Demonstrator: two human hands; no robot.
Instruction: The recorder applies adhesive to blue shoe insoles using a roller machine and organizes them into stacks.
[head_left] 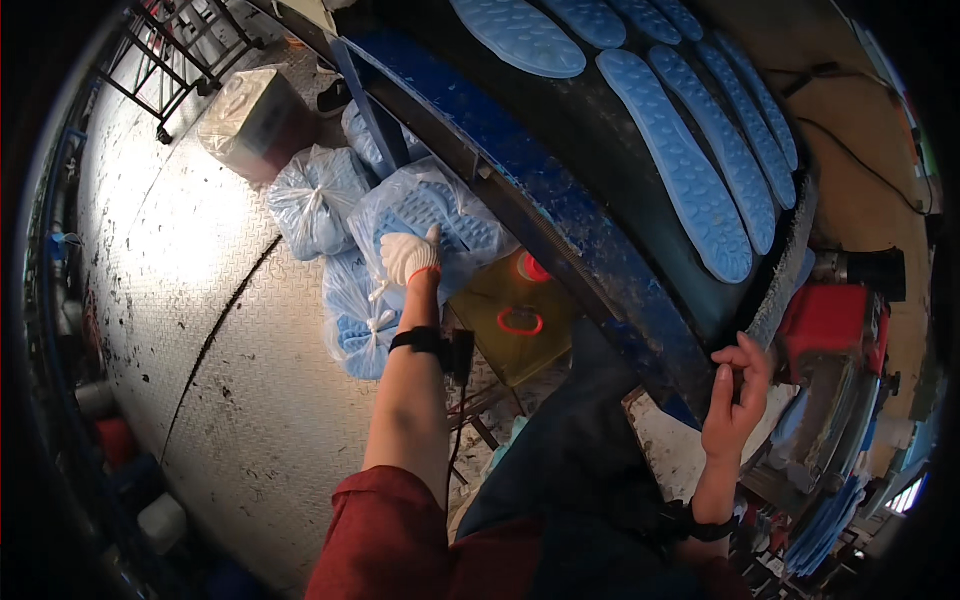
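My left hand [408, 258], in a white knit glove, reaches down to a clear plastic bag [468, 190] holding blue shoe soles. Its fingers look curled on the bag's plastic, with the thumb pointing up; their undersides are hidden. My bare right hand [738, 395] is by the end of a black conveyor belt [600, 150], fingers loosely bent and apart, holding nothing. Several blue textured soles [680, 165] lie in rows on the belt, toe to heel.
Tied bags of blue soles [318, 200] and a plastic-wrapped box [255, 120] sit on the metal floor [240, 380]. A yellowish container [520, 340] with red rings stands under the belt's blue frame [560, 200]. At right is a red machine [835, 325]; a wheeled rack [170, 60] stands far left.
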